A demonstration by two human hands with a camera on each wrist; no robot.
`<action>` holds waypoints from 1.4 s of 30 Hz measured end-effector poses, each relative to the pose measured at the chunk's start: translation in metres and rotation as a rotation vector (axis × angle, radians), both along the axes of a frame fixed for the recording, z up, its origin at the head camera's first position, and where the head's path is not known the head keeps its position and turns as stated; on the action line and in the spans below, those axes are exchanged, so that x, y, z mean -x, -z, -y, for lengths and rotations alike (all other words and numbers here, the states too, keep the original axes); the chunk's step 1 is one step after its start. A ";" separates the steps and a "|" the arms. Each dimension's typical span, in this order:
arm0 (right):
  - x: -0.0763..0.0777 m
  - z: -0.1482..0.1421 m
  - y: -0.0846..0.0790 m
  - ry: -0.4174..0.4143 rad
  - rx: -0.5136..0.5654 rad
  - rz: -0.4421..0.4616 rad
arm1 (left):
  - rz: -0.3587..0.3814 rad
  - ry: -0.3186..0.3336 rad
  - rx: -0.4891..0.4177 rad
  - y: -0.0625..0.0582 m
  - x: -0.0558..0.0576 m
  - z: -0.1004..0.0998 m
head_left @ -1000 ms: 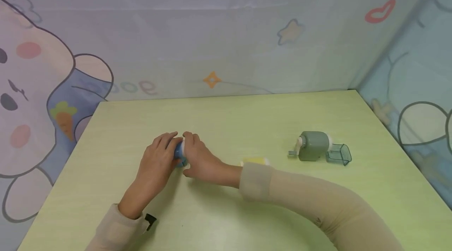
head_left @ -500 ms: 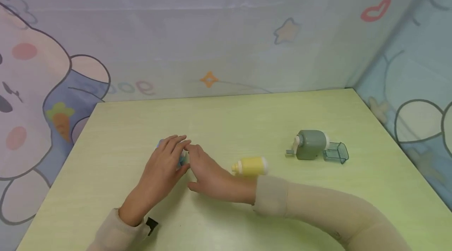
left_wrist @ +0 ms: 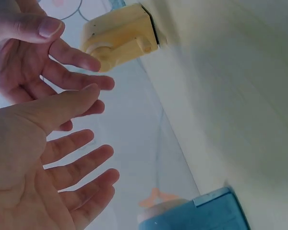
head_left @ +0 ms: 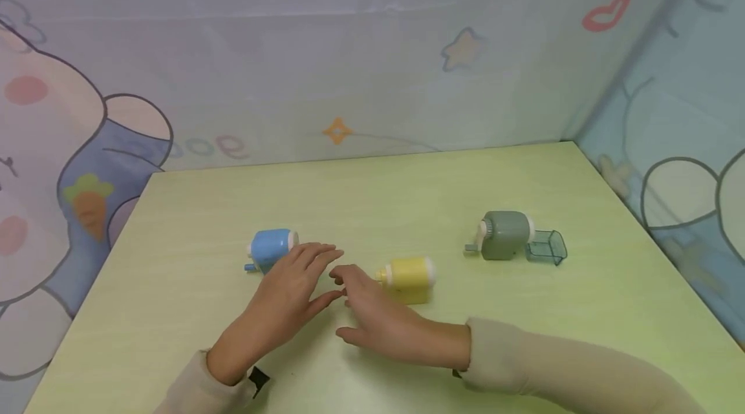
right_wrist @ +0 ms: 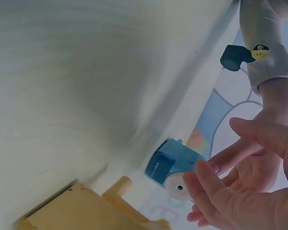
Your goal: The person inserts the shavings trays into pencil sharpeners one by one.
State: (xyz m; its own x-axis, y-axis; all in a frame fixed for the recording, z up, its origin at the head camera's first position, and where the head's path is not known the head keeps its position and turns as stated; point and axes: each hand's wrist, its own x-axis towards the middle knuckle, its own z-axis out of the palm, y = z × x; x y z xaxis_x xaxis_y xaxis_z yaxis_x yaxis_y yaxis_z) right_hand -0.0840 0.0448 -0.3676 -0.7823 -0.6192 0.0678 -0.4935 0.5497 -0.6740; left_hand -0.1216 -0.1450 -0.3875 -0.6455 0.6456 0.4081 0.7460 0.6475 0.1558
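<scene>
A blue crank pencil sharpener (head_left: 271, 246) stands at the left of the table, its crank pointing left. My left hand (head_left: 289, 288) is just to its right with fingers extended and nothing in them; in the left wrist view the blue sharpener (left_wrist: 197, 215) shows apart from that hand. My right hand (head_left: 384, 317) is in front of a yellow pencil sharpener (head_left: 410, 273), fingers loosely bent and holding nothing. The fingertips of both hands come close together in the head view. Facing the right wrist camera are the yellow sharpener's crank (right_wrist: 117, 187) and the blue one's round white end (right_wrist: 177, 186).
A grey-green pencil sharpener (head_left: 505, 235) stands at the right, with its clear shavings tray (head_left: 547, 247) sticking out to the right. The pale green table (head_left: 372, 200) ends at a printed cloth backdrop (head_left: 291, 65). A black wrist device (head_left: 259, 380) is by the left sleeve.
Both hands have let go of the blue sharpener and moved right, leaving it standing on the table. The yellow sharpener, earlier mostly behind the right sleeve, now shows beside the right hand.
</scene>
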 end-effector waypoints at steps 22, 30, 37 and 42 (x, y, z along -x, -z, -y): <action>-0.029 -0.082 0.012 0.115 0.062 0.112 | 0.012 0.103 -0.004 -0.007 -0.005 -0.041; -0.024 -0.112 0.019 0.217 0.047 0.145 | 0.014 0.152 -0.006 -0.010 -0.002 -0.061; -0.015 -0.137 0.023 0.300 0.055 0.146 | 0.009 0.180 -0.019 -0.016 -0.001 -0.077; -0.008 -0.154 0.025 0.336 0.043 0.107 | 0.036 0.193 -0.035 -0.018 -0.001 -0.091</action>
